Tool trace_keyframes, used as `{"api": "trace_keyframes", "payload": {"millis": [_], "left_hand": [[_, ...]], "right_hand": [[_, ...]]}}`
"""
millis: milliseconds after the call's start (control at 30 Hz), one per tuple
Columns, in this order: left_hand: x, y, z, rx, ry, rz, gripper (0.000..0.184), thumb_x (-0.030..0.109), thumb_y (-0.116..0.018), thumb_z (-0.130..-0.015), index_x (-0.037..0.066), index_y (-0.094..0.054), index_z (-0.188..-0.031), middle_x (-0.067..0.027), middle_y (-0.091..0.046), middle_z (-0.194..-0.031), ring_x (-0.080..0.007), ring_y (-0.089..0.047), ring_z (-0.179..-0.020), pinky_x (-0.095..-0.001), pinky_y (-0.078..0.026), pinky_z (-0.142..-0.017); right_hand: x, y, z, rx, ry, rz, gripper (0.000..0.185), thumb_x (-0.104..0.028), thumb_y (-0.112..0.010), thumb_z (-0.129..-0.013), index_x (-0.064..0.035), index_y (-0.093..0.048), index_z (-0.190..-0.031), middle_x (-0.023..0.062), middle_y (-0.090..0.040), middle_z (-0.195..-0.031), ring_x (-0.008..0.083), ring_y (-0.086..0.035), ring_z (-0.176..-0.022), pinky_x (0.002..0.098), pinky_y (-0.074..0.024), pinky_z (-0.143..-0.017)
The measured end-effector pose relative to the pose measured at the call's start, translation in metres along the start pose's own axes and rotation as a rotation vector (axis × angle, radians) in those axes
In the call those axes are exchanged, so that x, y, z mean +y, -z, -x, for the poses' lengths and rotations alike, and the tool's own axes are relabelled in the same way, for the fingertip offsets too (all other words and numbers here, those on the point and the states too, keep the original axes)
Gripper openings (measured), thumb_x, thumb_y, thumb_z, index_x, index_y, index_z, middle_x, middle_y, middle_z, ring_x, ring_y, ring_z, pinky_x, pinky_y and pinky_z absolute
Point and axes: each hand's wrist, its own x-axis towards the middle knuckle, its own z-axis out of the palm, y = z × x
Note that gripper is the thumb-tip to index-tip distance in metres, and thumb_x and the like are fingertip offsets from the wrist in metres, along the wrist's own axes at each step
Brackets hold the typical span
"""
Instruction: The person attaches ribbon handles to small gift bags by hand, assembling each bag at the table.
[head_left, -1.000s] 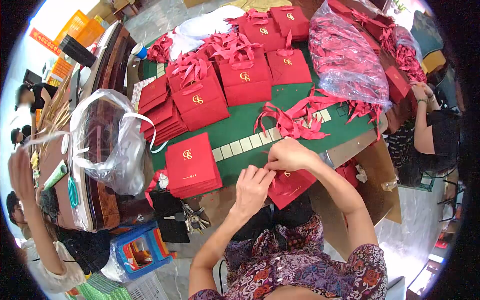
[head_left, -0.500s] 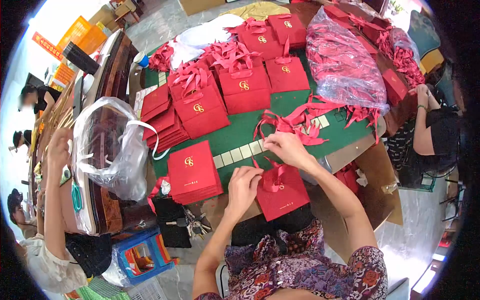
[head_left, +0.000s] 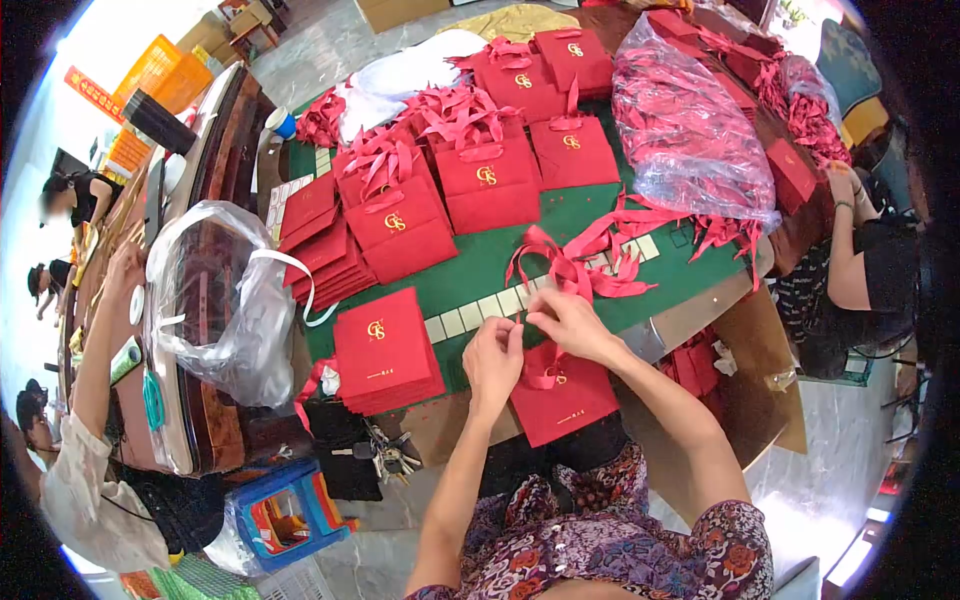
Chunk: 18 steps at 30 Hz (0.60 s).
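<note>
A red paper gift bag (head_left: 570, 408) with gold lettering leans at the table's front edge, close to my body. My left hand (head_left: 492, 358) is above its upper left corner, thumb and fingertips pinched on a thin red ribbon end. Just to the right, my right hand (head_left: 570, 322) is closed too, fingertips together near the same ribbon; what lies between them is mostly hidden. A ribbon loop (head_left: 542, 374) hangs over the bag's front. Beyond my hands lie loose red ribbons (head_left: 595, 265) on the green table top (head_left: 480, 270).
A stack of flat red bags (head_left: 388, 350) lies left of my hands. Finished-looking bags with ribbon handles (head_left: 490, 180) stand behind. A clear plastic sack of ribbons (head_left: 690, 130) sits at back right. Keys (head_left: 392, 455) lie at front left. Co-workers sit on both sides.
My left hand has moved slightly up and my right hand slightly down, so their fingertips are closer together above the bag. The co-worker's arm at left has shifted.
</note>
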Motion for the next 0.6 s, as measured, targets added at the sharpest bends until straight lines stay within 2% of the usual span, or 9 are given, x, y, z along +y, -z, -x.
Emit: {"api": "trace_keyframes", "payload": {"millis": [67, 167, 333, 400, 433, 467, 533, 567, 600], "left_hand": [[0.007, 0.002, 0.002, -0.026, 0.002, 0.048, 0.015, 0.015, -0.072, -0.088, 0.002, -0.064, -0.090, -0.0107, -0.069, -0.076, -0.0207, -0.067, -0.068, -0.0338, -0.052, -0.063], [0.016, 0.003, 0.003, -0.036, -0.035, 0.088, 0.014, 0.014, -0.071, -0.088, 0.002, -0.065, -0.091, -0.0098, -0.069, -0.076, -0.0177, -0.067, -0.066, -0.0313, -0.052, -0.063], [0.019, 0.009, 0.001, -0.095, -0.025, 0.088, 0.013, 0.014, -0.068, -0.090, 0.002, -0.066, -0.092, -0.0109, -0.069, -0.082, -0.0191, -0.067, -0.075, -0.0330, -0.052, -0.069], [0.011, 0.013, 0.003, 0.015, -0.251, -0.005, 0.021, 0.017, -0.064, -0.094, 0.001, -0.065, -0.107, -0.0176, -0.069, -0.104, -0.0253, -0.066, -0.097, -0.0360, -0.051, -0.085], [0.010, 0.014, 0.008, 0.013, -0.253, -0.005, 0.021, 0.017, -0.064, -0.094, 0.001, -0.065, -0.107, -0.0176, -0.069, -0.104, -0.0253, -0.066, -0.097, -0.0360, -0.051, -0.085], [0.009, 0.017, 0.014, 0.030, -0.191, 0.087, 0.029, 0.017, -0.062, -0.095, 0.000, -0.059, -0.118, -0.0195, -0.066, -0.112, -0.0296, -0.063, -0.106, -0.0386, -0.049, -0.091], [0.002, 0.021, 0.028, -0.088, -0.072, 0.288, 0.055, 0.017, -0.063, -0.095, -0.004, -0.040, -0.140, -0.0224, -0.061, -0.126, -0.0338, -0.059, -0.119, -0.0403, -0.046, -0.102], [0.000, 0.022, 0.034, -0.090, -0.076, 0.289, 0.055, 0.017, -0.063, -0.095, -0.004, -0.040, -0.140, -0.0224, -0.061, -0.126, -0.0338, -0.059, -0.119, -0.0403, -0.046, -0.102], [0.002, 0.023, 0.040, -0.183, -0.088, 0.328, 0.056, 0.016, -0.066, -0.093, -0.003, -0.041, -0.139, -0.0221, -0.061, -0.128, -0.0330, -0.059, -0.120, -0.0397, -0.046, -0.102]], "right_hand": [[-0.002, 0.003, 0.002, -0.031, -0.118, -0.353, 0.018, -0.014, -0.067, -0.090, 0.0017, -0.064, -0.099, 0.0120, -0.069, -0.086, 0.0207, -0.067, -0.080, 0.0359, -0.0524, -0.073], [-0.002, 0.003, 0.003, -0.031, -0.181, -0.460, 0.019, -0.013, -0.066, -0.092, 0.0026, -0.065, -0.102, 0.0060, -0.067, -0.085, 0.0113, -0.062, -0.080, 0.0309, -0.0510, -0.073], [-0.002, 0.007, 0.003, -0.061, -0.145, -0.435, 0.016, -0.013, -0.064, -0.093, 0.0014, -0.066, -0.099, 0.0038, -0.066, -0.086, 0.0108, -0.061, -0.081, 0.0294, -0.0506, -0.073], [-0.010, 0.019, 0.003, -0.067, -0.178, -0.466, 0.015, -0.014, -0.063, -0.095, -0.0004, -0.066, -0.100, 0.0026, -0.066, -0.088, 0.0099, -0.060, -0.083, 0.0284, -0.0500, -0.075], [-0.012, 0.025, 0.002, -0.062, -0.212, -0.488, 0.015, -0.015, -0.062, -0.096, -0.0011, -0.065, -0.101, 0.0018, -0.066, -0.090, 0.0091, -0.059, -0.084, 0.0279, -0.0497, -0.076], [-0.001, 0.019, 0.001, 0.071, -0.094, -0.568, 0.013, -0.017, -0.060, -0.099, -0.0048, -0.063, -0.099, -0.0056, -0.055, -0.079, 0.0039, -0.048, -0.070, 0.0221, -0.0410, -0.061], [-0.001, 0.034, 0.001, 0.121, -0.175, -0.610, 0.014, -0.016, -0.058, -0.100, -0.0036, -0.063, -0.101, -0.0047, -0.058, -0.084, 0.0039, -0.051, -0.075, 0.0217, -0.0421, -0.066], [-0.004, 0.042, 0.002, 0.107, -0.262, -0.687, 0.014, -0.016, -0.058, -0.101, -0.0025, -0.063, -0.100, -0.0032, -0.060, -0.087, 0.0045, -0.053, -0.079, 0.0229, -0.0440, -0.070], [0.000, 0.039, 0.000, 0.147, -0.195, -0.618, 0.013, -0.015, -0.057, -0.101, -0.0036, -0.062, -0.102, -0.0032, -0.060, -0.087, 0.0035, -0.052, -0.078, 0.0220, -0.0432, -0.068]]}}
